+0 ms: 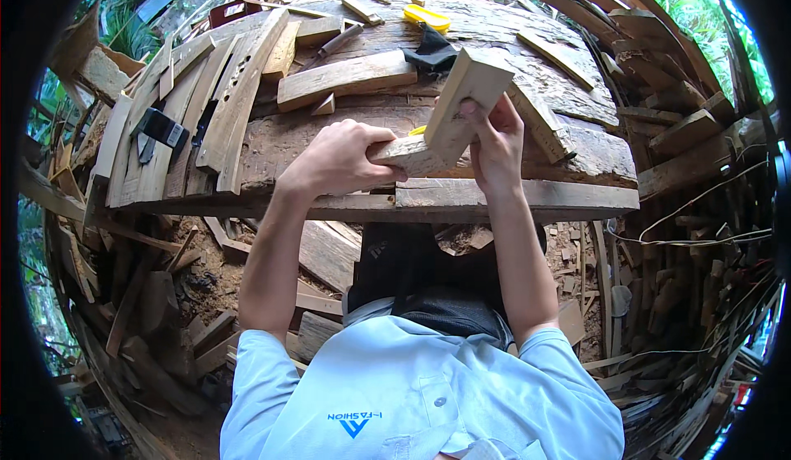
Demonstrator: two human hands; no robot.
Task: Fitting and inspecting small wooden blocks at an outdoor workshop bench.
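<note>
Over the front edge of a rough wooden workbench (527,190), I hold pale wood pieces that meet at an angle. My left hand (344,157) is closed round the end of the short, low wood piece (412,153). My right hand (496,138) grips the taller wood piece (461,97), which slants upward, thumb on its face. Whether the two are joined or only pressed together I cannot tell. Behind them a bit of something yellow (418,130) shows, mostly hidden. A wooden bar (540,122) lies just right of my right hand.
A curved wood block (346,79), a black cloth (431,50) and a yellow oval plastic item (426,19) lie farther back on the bench. Long boards (247,89) and a black boxy device (162,129) are at left. Scrap wood (676,130) is piled at right.
</note>
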